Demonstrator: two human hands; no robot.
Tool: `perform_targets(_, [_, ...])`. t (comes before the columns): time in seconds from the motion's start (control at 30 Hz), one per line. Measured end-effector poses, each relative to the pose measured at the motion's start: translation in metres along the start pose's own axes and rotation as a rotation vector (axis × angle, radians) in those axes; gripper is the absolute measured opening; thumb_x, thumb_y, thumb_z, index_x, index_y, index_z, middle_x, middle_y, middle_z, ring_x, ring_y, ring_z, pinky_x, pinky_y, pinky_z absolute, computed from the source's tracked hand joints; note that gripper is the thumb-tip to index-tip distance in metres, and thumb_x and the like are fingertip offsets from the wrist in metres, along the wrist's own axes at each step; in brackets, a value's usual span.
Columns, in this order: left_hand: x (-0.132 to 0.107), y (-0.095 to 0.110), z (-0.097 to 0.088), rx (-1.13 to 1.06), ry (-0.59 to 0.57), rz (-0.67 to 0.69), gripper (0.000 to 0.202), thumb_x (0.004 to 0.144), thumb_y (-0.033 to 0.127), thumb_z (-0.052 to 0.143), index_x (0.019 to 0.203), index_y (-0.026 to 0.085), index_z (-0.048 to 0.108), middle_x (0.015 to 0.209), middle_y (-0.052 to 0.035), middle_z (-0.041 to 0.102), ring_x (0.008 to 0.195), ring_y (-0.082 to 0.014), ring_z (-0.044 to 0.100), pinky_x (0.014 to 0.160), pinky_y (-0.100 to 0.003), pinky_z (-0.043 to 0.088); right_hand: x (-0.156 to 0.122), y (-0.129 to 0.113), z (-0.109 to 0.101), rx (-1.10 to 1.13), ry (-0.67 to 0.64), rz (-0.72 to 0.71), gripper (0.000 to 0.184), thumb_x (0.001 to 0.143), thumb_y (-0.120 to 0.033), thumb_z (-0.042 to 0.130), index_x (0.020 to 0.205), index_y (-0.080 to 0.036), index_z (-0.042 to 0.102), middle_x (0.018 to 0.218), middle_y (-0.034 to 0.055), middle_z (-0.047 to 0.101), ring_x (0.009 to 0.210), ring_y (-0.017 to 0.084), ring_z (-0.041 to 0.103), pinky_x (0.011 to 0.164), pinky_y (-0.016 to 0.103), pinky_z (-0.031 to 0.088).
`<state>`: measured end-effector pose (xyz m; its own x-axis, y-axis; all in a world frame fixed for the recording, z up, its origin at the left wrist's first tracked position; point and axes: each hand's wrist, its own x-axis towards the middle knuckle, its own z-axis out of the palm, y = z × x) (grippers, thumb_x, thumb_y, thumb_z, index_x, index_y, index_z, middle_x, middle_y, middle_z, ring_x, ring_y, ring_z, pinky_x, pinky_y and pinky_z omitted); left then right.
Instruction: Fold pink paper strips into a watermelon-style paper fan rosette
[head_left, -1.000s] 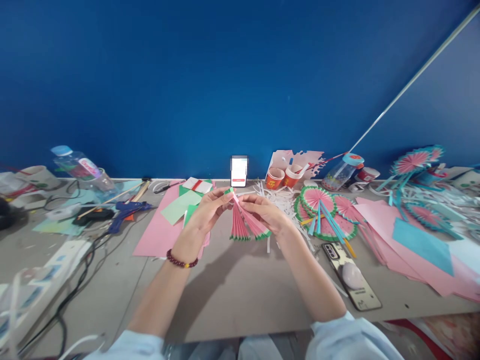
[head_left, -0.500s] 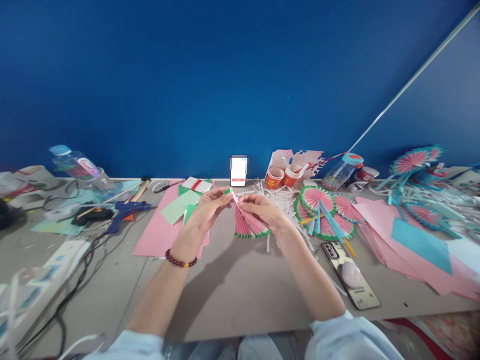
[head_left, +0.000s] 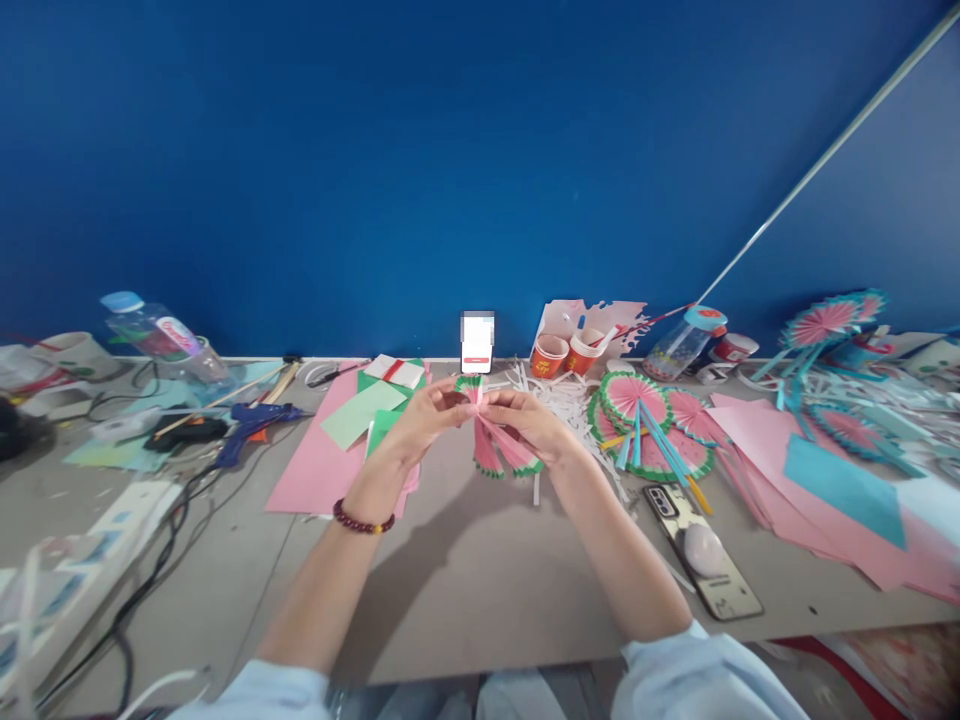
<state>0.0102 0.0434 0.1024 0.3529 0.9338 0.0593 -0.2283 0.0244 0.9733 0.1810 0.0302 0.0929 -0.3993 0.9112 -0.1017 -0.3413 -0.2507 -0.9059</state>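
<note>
1. Since it appears to be thin folded paper, the pleated piece [head_left: 489,455] should handle as very light, springy across its folds and easily creased or torn, with little slip.
2. Its narrow gathered middle looks the best place to take hold; squeezing the spread ends would probably flatten the pleats.
3. Both hands pinch it there, fingertips close together: the left hand [head_left: 427,415] from one side, the right hand [head_left: 529,420] from the other.
4. It hangs between them above the desk [head_left: 480,580], pink with green edging, a short tuft fanning upward and two longer pleated sections spreading downward.
</note>
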Motion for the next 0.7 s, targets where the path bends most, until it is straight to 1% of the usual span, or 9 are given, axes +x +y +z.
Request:
perform_targets(0.07, [0.0002, -0.0007, -0.0010, 0.021, -0.012, -0.007, 0.029, 0.056, 0.031, 0.083, 0.080, 0.017, 0.073, 0.063, 0.0006, 0.060, 0.057, -0.0082, 0.045, 0.059, -0.024, 0.038, 0.0000, -0.0001, 0.0004, 0.009, 0.001, 0.006, 0.024, 0.060, -0.031, 0.082, 0.075, -0.017, 0.068, 0.070, -0.0002, 0.068, 0.061, 0.009, 0.059, 0.060, 0.021, 0.044])
perform_targets(0.17, [0.0010, -0.0020, -0.0014, 0.019, 0.016, -0.008, 0.027, 0.053, 0.032, 0.084, 0.074, 0.018, 0.073, 0.065, -0.0004, 0.062, 0.058, -0.0086, 0.046, 0.060, -0.025, 0.039, 0.0005, 0.0004, 0.0001, 0.014, -0.003, 0.025, 0.026, 0.060, -0.031, 0.082, 0.076, -0.017, 0.068, 0.067, -0.0014, 0.067, 0.058, 0.008, 0.057, 0.059, 0.021, 0.044])
perform_targets(0.27, [0.0012, -0.0021, -0.0006, 0.008, 0.043, 0.000, 0.026, 0.052, 0.032, 0.084, 0.071, 0.018, 0.072, 0.062, 0.0007, 0.060, 0.054, -0.0076, 0.044, 0.057, -0.024, 0.038, 0.0010, 0.0009, 0.0003, 0.028, -0.013, 0.024, 0.027, 0.061, -0.030, 0.082, 0.079, -0.017, 0.066, 0.069, -0.0018, 0.066, 0.059, 0.008, 0.058, 0.060, 0.021, 0.045])
perform_targets(0.37, [0.0006, -0.0015, -0.0001, 0.001, 0.045, 0.021, 0.022, 0.055, 0.030, 0.082, 0.071, 0.018, 0.072, 0.058, 0.0027, 0.057, 0.050, -0.0060, 0.041, 0.051, -0.023, 0.035, -0.0004, -0.0003, 0.0017, 0.061, -0.019, 0.004, 0.028, 0.062, -0.029, 0.081, 0.080, -0.018, 0.063, 0.072, -0.0022, 0.066, 0.064, 0.008, 0.059, 0.062, 0.021, 0.046])
perform_targets(0.43, [0.0002, -0.0014, 0.0001, 0.010, 0.053, 0.030, 0.021, 0.057, 0.031, 0.081, 0.070, 0.018, 0.071, 0.058, 0.0027, 0.056, 0.049, -0.0062, 0.040, 0.049, -0.023, 0.034, -0.0023, -0.0021, 0.0023, 0.056, -0.021, 0.004, 0.027, 0.063, -0.030, 0.080, 0.079, -0.018, 0.062, 0.072, -0.0027, 0.064, 0.063, 0.008, 0.058, 0.060, 0.020, 0.045])
perform_targets(0.57, [0.0006, -0.0016, -0.0005, 0.051, 0.110, 0.051, 0.020, 0.058, 0.031, 0.081, 0.069, 0.018, 0.070, 0.061, 0.0013, 0.059, 0.051, -0.0073, 0.044, 0.050, -0.023, 0.037, -0.0055, -0.0060, 0.0012, 0.021, 0.001, 0.012, 0.028, 0.063, -0.030, 0.080, 0.081, -0.019, 0.061, 0.072, -0.0031, 0.063, 0.059, 0.008, 0.056, 0.054, 0.019, 0.042])
perform_targets(0.7, [0.0019, 0.0007, -0.0027, 0.003, 0.181, 0.049, 0.020, 0.056, 0.030, 0.082, 0.065, 0.017, 0.069, 0.056, 0.0025, 0.059, 0.049, -0.0067, 0.047, 0.052, -0.023, 0.041, -0.0050, -0.0065, 0.0002, -0.015, -0.004, 0.020, 0.029, 0.063, -0.029, 0.080, 0.082, -0.018, 0.062, 0.074, -0.0022, 0.065, 0.059, 0.008, 0.057, 0.053, 0.019, 0.042])
